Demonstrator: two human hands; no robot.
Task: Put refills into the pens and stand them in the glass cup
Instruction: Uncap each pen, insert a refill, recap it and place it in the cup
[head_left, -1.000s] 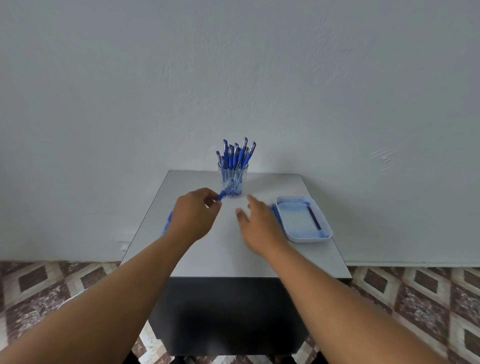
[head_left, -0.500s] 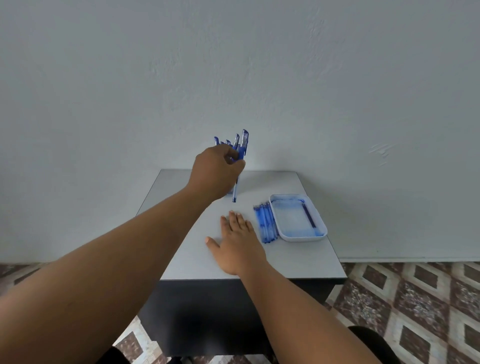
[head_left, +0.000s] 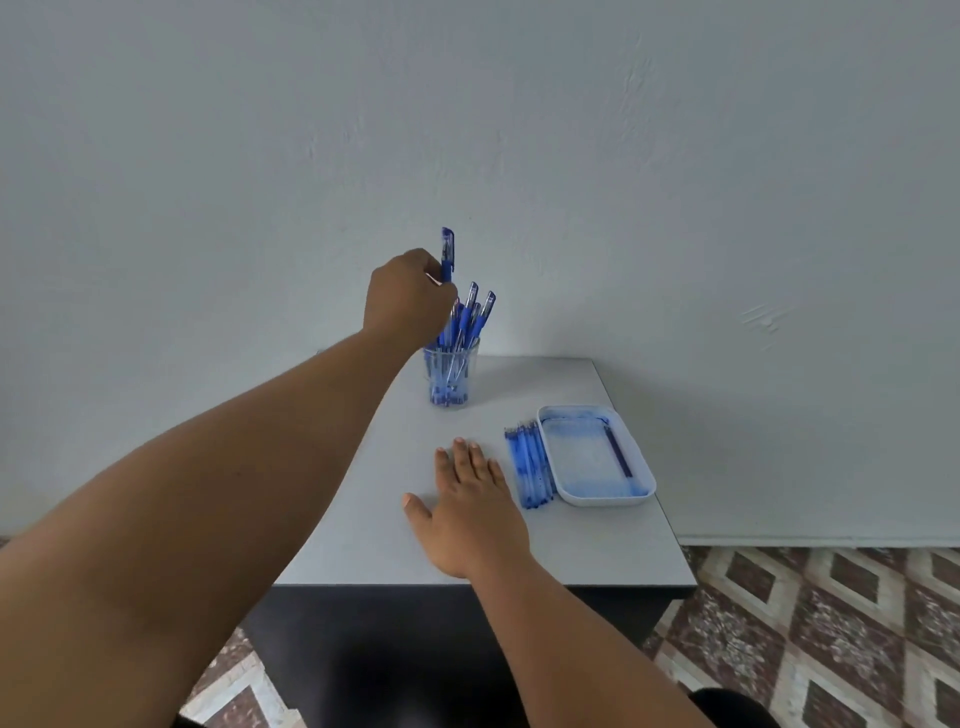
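A glass cup (head_left: 451, 375) stands at the back of the grey table (head_left: 597, 540) with several blue capped pens in it. My left hand (head_left: 408, 299) is above the cup's left rim and grips one blue pen (head_left: 447, 252) upright, its cap pointing up; the lower part of the pen is hidden behind my fingers. My right hand (head_left: 467, 506) lies flat on the table, fingers straight, holding nothing. Several clear pens with blue ink (head_left: 530, 465) lie side by side just right of that hand.
A white tray (head_left: 597, 457) stained blue sits at the table's right side, touching the row of pens, with one dark refill (head_left: 619, 452) along its right wall. A pale wall is behind the table. A patterned tile floor lies below.
My left hand has lifted the pen from the table middle up to above the cup and turned it upright. My right hand has come down flat on the table.
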